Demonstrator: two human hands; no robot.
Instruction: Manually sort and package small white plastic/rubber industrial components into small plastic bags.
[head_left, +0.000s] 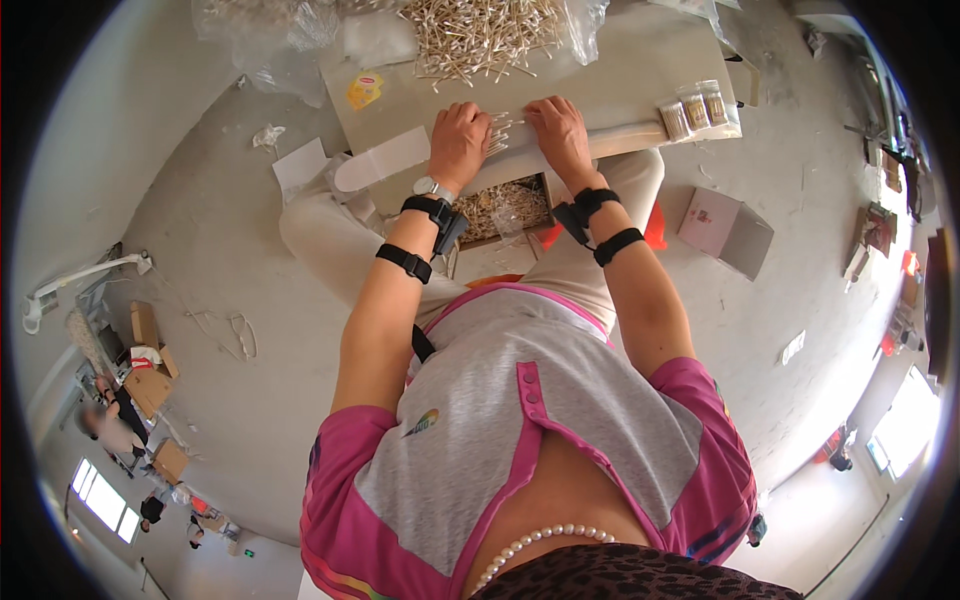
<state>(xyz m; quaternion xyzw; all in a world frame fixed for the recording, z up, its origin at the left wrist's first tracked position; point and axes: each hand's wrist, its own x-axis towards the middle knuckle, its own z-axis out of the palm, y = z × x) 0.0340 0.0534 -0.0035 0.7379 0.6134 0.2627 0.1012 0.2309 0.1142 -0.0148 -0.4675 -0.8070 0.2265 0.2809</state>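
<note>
At the table's near edge, my left hand (460, 145) is closed round a small bunch of cotton swabs (499, 132), whose tips stick out toward the right. A short gap away, my right hand (561, 138) rests at the table with its fingers bent and together. Whatever it may hold is hidden beneath the fingers. Beyond both hands lies a large loose pile of cotton swabs (485, 38). Several small clear packs of swabs (694, 110) stand together at the table's right end.
A yellow label (365, 90) and a white card strip (383, 160) lie left of my hands. Clear plastic bags (270, 35) crowd the far left. Below the table edge, between my legs, sits an open box (548, 196) of swabs. A carton (726, 231) stands on the floor at right.
</note>
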